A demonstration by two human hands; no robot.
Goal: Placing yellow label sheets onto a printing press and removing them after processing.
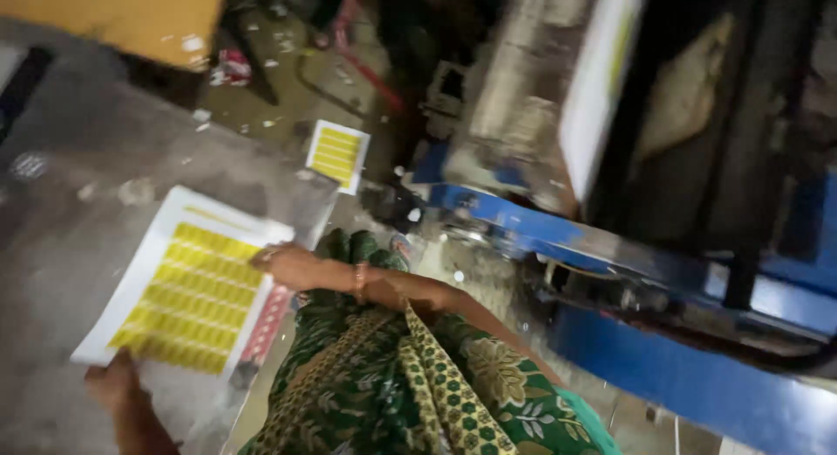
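A white sheet (pixel 187 289) printed with rows of yellow labels lies on the grey desk (pixel 70 211) at lower left of the frame. The left hand (pixel 113 383) pinches its near corner; the right hand (pixel 288 265) rests flat on its right edge. Squaring it well calls, I judge, for keeping both hands on opposite edges and sliding it evenly, so it does not buckle. A second sheet (pixel 337 154) lies on the littered floor (pixel 288 80), upper centre. A blue machine (pixel 663 272) fills the right side; the room is dim and blurred.
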